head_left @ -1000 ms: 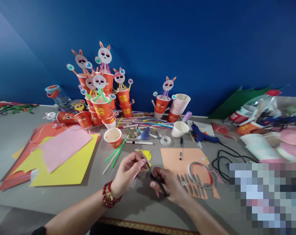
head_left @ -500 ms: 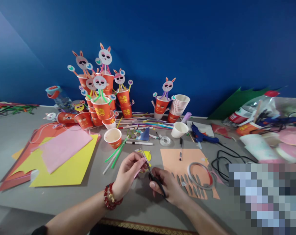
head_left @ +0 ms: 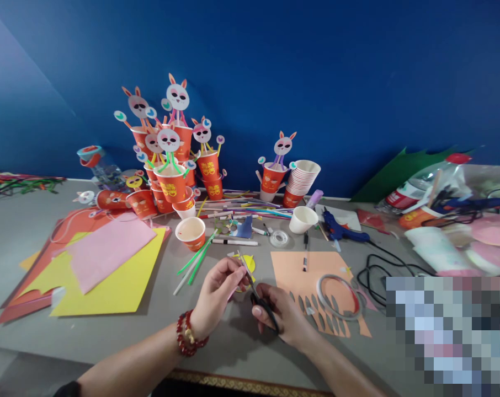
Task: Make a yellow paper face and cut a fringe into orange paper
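compared with 1 second ago, the scissors (head_left: pixel 265 311) show their bright blades more clearly and stand a little steeper; both hands keep nearly the same place. between the last 2 moments i see almost no change.

the left hand (head_left: pixel 217 289) has its thumb and forefinger pressed together, clamped on a small pinkish piece (head_left: pixel 232 291), which the fingers mostly hide, so its shape i cannot tell. the right hand (head_left: pixel 283 313) has its fingers closed around the black handles of the scissors, whose tip lies just beside the left fingertips. how far the blades are apart is hard to see.

behind the blades, yellow paper (head_left: pixel 250 266) is partly covered by the left hand. the lower right corner is hidden by a mosaic (head_left: pixel 444 331). near the right hand, a peach sheet (head_left: pixel 283 267) with leaf-shaped gaps carries a roll of tape (head_left: pixel 319 294). to the left of the hands are green straws (head_left: pixel 197 266), a red paper cup (head_left: pixel 196 241) and a yellow sheet (head_left: pixel 129 292).
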`<state>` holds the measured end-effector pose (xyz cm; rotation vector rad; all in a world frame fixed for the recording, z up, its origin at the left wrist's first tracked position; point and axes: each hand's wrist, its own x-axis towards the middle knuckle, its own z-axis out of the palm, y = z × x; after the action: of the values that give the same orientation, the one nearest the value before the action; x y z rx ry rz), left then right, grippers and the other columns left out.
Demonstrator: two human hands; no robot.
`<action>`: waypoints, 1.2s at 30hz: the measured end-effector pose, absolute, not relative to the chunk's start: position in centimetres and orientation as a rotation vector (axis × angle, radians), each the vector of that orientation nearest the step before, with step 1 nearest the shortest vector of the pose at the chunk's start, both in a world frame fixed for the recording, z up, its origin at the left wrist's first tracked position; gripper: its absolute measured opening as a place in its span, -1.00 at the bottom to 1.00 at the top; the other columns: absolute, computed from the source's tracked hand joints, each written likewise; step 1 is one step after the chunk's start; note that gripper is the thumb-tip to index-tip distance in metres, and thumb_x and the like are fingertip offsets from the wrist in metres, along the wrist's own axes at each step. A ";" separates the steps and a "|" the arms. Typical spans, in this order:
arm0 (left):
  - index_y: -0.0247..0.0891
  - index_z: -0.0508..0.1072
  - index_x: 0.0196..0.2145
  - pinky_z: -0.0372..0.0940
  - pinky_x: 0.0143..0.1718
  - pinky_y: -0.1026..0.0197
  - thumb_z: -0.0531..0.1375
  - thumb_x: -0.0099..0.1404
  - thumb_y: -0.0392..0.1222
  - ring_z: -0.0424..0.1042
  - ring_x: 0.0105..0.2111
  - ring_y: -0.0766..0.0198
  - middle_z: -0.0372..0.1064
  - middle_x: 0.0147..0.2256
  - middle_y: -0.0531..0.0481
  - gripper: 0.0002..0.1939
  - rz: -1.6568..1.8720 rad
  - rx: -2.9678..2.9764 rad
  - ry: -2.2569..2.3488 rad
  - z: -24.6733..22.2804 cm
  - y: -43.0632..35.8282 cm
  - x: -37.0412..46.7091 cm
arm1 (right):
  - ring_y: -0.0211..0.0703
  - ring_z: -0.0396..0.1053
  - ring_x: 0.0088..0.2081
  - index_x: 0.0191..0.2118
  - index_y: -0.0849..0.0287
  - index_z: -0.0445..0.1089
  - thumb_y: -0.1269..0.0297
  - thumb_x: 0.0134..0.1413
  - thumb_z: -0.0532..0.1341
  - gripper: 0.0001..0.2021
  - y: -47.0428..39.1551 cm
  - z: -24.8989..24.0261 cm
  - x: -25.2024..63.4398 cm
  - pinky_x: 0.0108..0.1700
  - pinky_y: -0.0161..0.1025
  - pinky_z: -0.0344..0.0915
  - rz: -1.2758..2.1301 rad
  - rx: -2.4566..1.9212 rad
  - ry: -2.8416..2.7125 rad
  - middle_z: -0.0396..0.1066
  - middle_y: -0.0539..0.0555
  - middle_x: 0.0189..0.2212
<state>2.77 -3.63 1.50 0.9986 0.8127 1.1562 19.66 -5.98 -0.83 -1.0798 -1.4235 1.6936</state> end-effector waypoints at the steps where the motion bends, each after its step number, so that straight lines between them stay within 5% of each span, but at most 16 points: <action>1: -0.29 0.37 -0.42 0.20 -0.46 0.40 0.21 0.35 -0.10 0.30 -0.42 0.38 0.31 -0.40 0.02 -0.75 1.159 1.001 0.812 1.5 -3.6 2.8 | -0.35 0.23 -0.61 -0.45 0.12 0.08 -0.28 -0.09 0.28 -0.44 -6.0 -0.9 19.7 -0.57 -0.39 0.17 1.694 -1.076 -1.426 0.09 -0.15 -0.59; 9: -0.29 0.39 -0.42 0.23 -0.42 0.39 0.20 0.36 -0.12 0.30 -0.39 0.39 0.31 -0.35 0.00 -0.77 1.162 1.012 0.797 1.4 -3.7 2.9 | -0.34 0.21 -0.67 -0.48 0.10 0.07 -0.30 -0.10 0.27 -0.43 -6.0 -1.3 19.7 -0.63 -0.40 0.06 1.632 -1.138 -1.453 0.12 -0.15 -0.67; 14: -0.30 0.38 -0.42 0.22 -0.45 0.37 0.22 0.34 -0.12 0.30 -0.44 0.42 0.33 -0.29 0.00 -0.77 1.202 0.931 0.747 1.6 -3.5 2.9 | -0.29 0.27 -0.59 -0.46 0.11 0.11 -0.31 -0.04 0.21 -0.46 -5.5 0.0 20.2 -0.53 -0.35 0.19 1.514 -1.193 -1.447 0.19 -0.11 -0.62; 23: -0.31 0.38 -0.41 0.21 -0.42 0.35 0.28 0.28 -0.10 0.29 -0.49 0.41 0.33 -0.47 0.05 -0.76 1.181 0.897 0.769 1.3 -2.9 2.5 | -0.24 0.21 -0.56 -0.24 0.13 0.30 0.02 0.10 0.25 -0.71 -3.9 0.1 23.8 -0.49 -0.33 0.12 0.752 -1.601 -1.768 0.24 -0.09 -0.58; 26: -0.30 0.37 -0.42 0.19 -0.45 0.36 0.30 0.25 -0.07 0.29 -0.50 0.40 0.32 -0.50 0.07 -0.73 1.174 0.897 0.782 1.3 -2.8 2.4 | -0.21 0.23 -0.55 -0.32 0.11 0.30 0.03 0.12 0.21 -0.75 -3.9 0.4 24.7 -0.50 -0.33 0.07 0.518 -1.737 -1.880 0.25 -0.06 -0.59; 30: -0.30 0.36 -0.44 0.11 -0.54 0.39 0.34 0.19 -0.02 0.26 -0.54 0.42 0.30 -0.55 0.09 -0.68 1.162 0.889 0.782 1.3 -2.8 2.5 | -0.19 0.30 -0.55 -0.48 0.10 0.23 0.00 0.15 0.18 -0.68 -4.7 1.1 25.0 -0.54 -0.34 -0.04 0.418 -1.943 -1.970 0.35 -0.02 -0.59; 36: -0.29 0.39 -0.40 -0.05 -0.65 0.42 0.34 0.18 0.05 0.14 -0.66 0.50 0.31 -0.57 0.11 -0.65 1.086 0.937 0.815 0.6 -3.1 2.5 | -0.09 0.44 -0.48 -0.34 0.12 0.27 0.17 0.13 0.22 -0.83 -5.9 2.0 24.7 -0.53 -0.31 -0.14 0.229 -2.146 -2.092 0.47 0.03 -0.53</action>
<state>2.46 -3.11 0.64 0.9372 0.8152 1.0863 24.71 -5.94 2.01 -2.1456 -2.0922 0.2291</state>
